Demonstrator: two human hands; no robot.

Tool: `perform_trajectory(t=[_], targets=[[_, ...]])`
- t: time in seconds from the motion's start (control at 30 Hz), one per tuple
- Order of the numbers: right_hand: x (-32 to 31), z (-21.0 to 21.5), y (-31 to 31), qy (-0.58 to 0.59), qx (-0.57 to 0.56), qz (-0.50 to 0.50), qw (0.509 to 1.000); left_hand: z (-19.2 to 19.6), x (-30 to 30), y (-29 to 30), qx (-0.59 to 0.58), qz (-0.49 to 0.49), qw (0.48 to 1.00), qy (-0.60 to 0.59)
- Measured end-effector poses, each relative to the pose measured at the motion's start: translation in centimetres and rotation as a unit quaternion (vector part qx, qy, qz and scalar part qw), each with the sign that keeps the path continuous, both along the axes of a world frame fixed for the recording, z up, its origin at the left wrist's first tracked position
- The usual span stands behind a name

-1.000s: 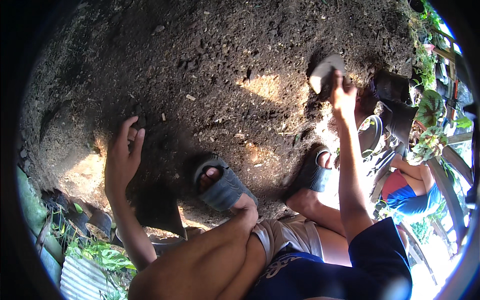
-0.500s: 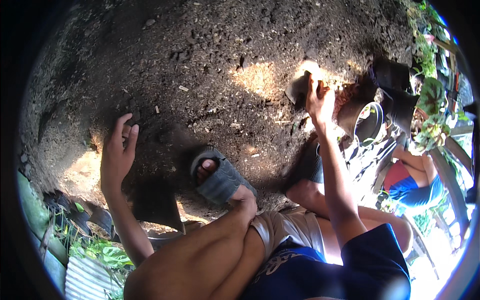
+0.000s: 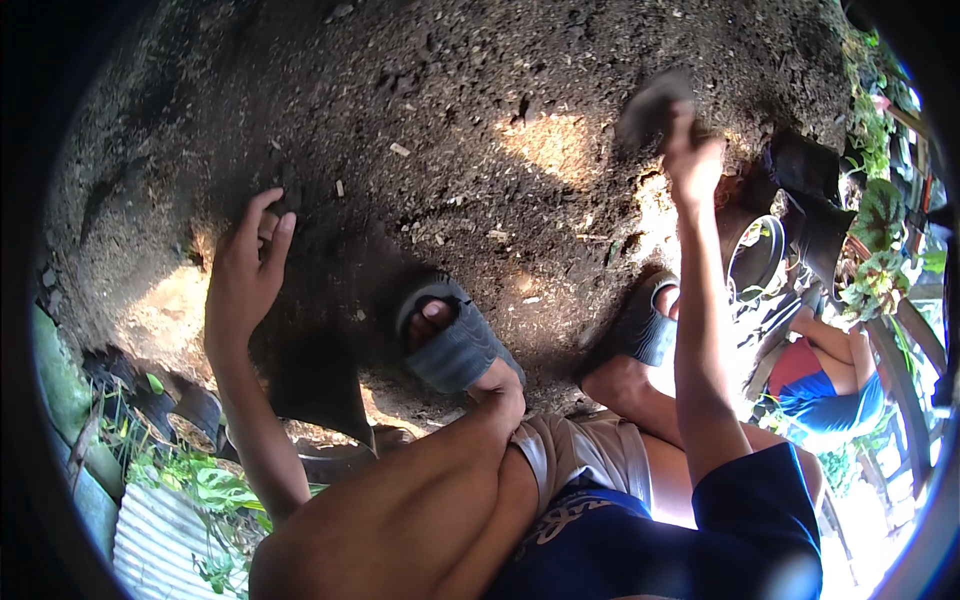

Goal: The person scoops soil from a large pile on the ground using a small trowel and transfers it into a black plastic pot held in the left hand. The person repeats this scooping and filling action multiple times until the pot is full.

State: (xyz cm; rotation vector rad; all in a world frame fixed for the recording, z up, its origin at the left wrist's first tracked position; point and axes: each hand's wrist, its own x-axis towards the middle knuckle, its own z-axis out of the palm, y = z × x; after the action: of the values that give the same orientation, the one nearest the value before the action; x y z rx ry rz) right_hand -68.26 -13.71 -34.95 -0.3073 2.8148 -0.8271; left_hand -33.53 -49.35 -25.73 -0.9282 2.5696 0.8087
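Observation:
My right hand (image 3: 693, 165) is closed around a dark, rounded, scoop-like tool (image 3: 655, 108). Motion blurs this tool, and its exact kind does not show. It is over the soil (image 3: 450, 150) at the upper right. On the left, my left hand (image 3: 250, 265) has its thumb and fingers apart with nothing between them, over shaded soil. Close beside that wrist stands a black planting bag (image 3: 318, 390), its lower part in deep shadow.
My sandalled feet (image 3: 455, 345) rest on the soil between my hands. Black pots (image 3: 757, 255) and leafy plants (image 3: 880, 220) line the right side. Another person (image 3: 825, 375) crouches beyond them. Corrugated sheeting (image 3: 165, 550) and greenery lie at the lower left.
My right hand has lifted up and to the right with the scoop-like tool, away from the sunlit soil. The left hand has shifted slightly upward in view, fingers still apart.

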Motion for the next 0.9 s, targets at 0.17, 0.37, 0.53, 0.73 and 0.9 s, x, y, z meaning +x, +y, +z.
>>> perform_trajectory(t=[0.17,0.37,0.53,0.73,0.9], targets=[[4.1,-3.4,-0.2,-0.039,-0.126,0.071,0.989,0.0,0.2,0.0,0.006,0.017,1.000,0.005],[2.5,-3.9,-2.0,-0.028,-0.037,0.136,0.990,0.3,-0.1,0.0,0.002,0.009,1.000,0.018],[4.0,-4.2,-2.6,0.095,-0.088,0.065,0.989,0.3,-0.2,0.0,0.008,0.010,1.000,0.015],[6.6,-3.0,-2.3,-0.026,-0.048,0.082,0.995,0.4,0.3,-0.2,-0.008,-0.002,1.000,0.014],[10.7,-3.4,-4.3,-0.200,-0.282,0.117,0.931,0.3,0.5,-0.4,-0.004,-0.002,1.000,0.018]])
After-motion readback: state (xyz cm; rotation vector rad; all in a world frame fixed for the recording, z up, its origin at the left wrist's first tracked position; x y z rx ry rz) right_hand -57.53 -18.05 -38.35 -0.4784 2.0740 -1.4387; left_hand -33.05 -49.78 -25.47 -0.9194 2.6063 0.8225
